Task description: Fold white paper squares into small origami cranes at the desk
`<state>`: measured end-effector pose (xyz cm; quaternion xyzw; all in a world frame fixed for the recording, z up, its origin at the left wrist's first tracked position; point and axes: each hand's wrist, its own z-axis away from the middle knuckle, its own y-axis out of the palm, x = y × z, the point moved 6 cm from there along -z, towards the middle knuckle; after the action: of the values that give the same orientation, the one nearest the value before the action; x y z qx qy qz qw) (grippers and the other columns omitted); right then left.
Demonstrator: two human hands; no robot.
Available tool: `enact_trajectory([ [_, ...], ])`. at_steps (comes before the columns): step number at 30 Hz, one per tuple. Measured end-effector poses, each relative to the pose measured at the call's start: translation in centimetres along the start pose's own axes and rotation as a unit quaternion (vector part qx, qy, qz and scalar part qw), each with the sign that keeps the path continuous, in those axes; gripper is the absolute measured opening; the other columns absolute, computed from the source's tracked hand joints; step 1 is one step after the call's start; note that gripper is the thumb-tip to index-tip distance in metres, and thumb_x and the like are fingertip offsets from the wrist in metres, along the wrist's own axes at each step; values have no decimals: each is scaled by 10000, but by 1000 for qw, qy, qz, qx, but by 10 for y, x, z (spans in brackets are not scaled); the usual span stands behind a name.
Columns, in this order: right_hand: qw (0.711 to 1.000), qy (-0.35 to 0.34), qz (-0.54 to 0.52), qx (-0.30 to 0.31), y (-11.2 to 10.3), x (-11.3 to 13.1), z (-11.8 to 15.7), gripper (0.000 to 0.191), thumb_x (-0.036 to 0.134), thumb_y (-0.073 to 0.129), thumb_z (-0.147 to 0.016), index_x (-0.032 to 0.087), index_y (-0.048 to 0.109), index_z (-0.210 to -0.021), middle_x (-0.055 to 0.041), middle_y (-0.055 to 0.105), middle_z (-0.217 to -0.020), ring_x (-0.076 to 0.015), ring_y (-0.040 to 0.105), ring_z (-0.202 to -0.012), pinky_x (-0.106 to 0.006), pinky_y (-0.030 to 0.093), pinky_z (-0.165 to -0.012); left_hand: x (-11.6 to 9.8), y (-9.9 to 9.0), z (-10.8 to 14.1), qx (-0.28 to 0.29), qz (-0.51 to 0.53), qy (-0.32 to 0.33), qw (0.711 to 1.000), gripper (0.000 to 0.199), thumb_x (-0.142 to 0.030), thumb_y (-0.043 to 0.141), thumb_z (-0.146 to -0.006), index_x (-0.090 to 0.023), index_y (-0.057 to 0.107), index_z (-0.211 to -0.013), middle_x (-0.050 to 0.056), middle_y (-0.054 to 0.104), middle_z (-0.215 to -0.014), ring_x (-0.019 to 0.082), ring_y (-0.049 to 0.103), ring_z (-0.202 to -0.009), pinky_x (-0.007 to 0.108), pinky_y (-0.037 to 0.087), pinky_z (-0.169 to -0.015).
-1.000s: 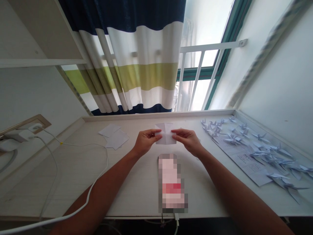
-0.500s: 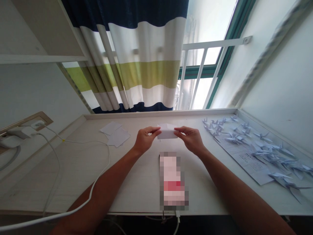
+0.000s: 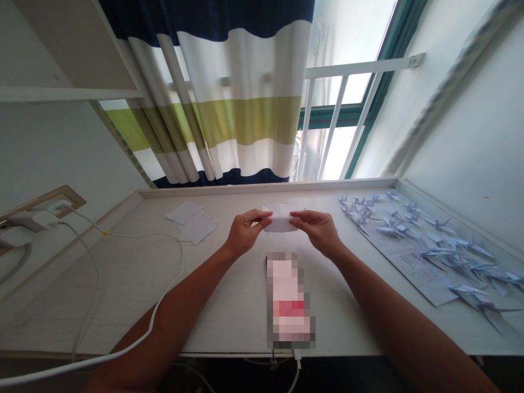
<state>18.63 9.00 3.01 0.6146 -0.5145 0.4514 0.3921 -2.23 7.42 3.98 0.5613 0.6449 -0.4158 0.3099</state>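
Observation:
A small piece of white paper [image 3: 280,222], with a crease across it, is held up above the desk between both hands. My left hand [image 3: 247,232] pinches its left edge between thumb and fingers. At the opposite edge, my right hand [image 3: 318,229] grips the paper the same way. Below the hands lies a phone [image 3: 289,300] with a blurred-out screen. Loose white paper squares [image 3: 198,226] rest on the desk to the left of my left hand.
Several folded paper cranes [image 3: 462,254] cover the right side, some on a printed sheet [image 3: 403,267]. A white cable [image 3: 182,262] runs over the left of the desk [image 3: 135,267] and across my left forearm. A striped curtain [image 3: 245,120] hangs behind the raised back edge.
The paper has bowed slightly between my fingers, and both hands have drawn a little closer together. The camera view has shifted a little.

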Motion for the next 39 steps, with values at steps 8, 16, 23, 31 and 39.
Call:
enact_trajectory([
  [8, 998, -10, 56, -33, 1, 2, 1, 304, 481, 848, -692, 230, 824, -862, -74, 786, -861, -266, 708, -839, -421, 568, -773, -8, -3, -2, -5, -52, 23, 998, 216, -390, 747, -832, -228, 814, -958, 60, 767, -917, 215, 673, -858, 329, 523, -800],
  [16, 998, 9, 67, -17, 5, -5, 0, 328, 509, 832, -707, 207, 801, -832, -73, 755, -793, -237, 667, -748, -390, 535, -693, -3, -1, -1, 4, -70, 4, 998, 199, -383, 706, -869, -212, 798, -911, 58, 755, -903, 205, 654, -836, 317, 486, -786],
  [23, 992, -25, 125, -23, 1, -1, -2, 307, 532, 819, -717, 241, 795, -812, -67, 723, -940, -249, 659, -905, -435, 526, -854, -5, -6, -2, -39, -144, 32, 988, 149, -383, 754, -827, -260, 813, -885, 59, 664, -898, 229, 577, -932, 351, 464, -850],
  [31, 997, 64, 35, -9, 3, -10, 0, 373, 515, 863, -649, 178, 784, -787, -75, 738, -780, -209, 628, -737, -372, 507, -711, 18, -5, -3, -5, -25, -77, 997, 290, -441, 747, -820, -164, 791, -891, 82, 772, -880, 221, 688, -830, 341, 511, -807],
  [39, 995, 99, -21, -19, 2, -15, 0, 374, 471, 902, -600, 171, 785, -791, -71, 734, -794, -191, 618, -742, -352, 491, -720, 26, 1, -2, 24, 39, -118, 992, 399, -505, 766, -789, -146, 782, -962, 89, 768, -905, 184, 672, -795, 291, 509, -732],
])
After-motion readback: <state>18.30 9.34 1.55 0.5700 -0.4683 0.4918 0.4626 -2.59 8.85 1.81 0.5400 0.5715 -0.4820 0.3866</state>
